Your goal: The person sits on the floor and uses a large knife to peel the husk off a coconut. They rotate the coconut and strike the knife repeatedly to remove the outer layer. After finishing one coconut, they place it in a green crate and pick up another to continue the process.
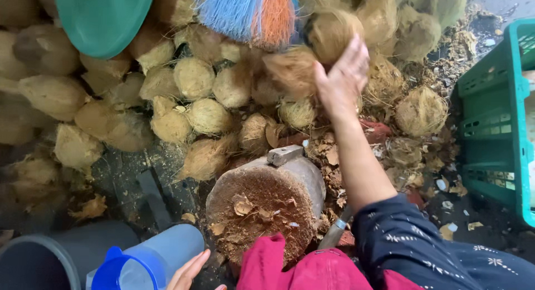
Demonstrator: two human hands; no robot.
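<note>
My right hand [344,78] reaches forward into a heap of husked coconuts [195,78] and closes on one brown fibrous coconut [295,69]. My left hand [192,272] rests low at the bottom edge, fingers apart, next to a blue-lidded clear jug [150,262]. In front of me stands a round wooden chopping block [262,209], its top strewn with husk scraps. A metal blade [285,154] lies at the block's far rim, and another blade [334,234] leans beside the block, close to my right sleeve.
A green plastic crate [493,122] stands at the right. A green basin [100,17] and a blue-and-orange broom head [251,11] lie on the heap at the back. A grey bucket [50,259] sits bottom left. Husk litter covers the dark floor.
</note>
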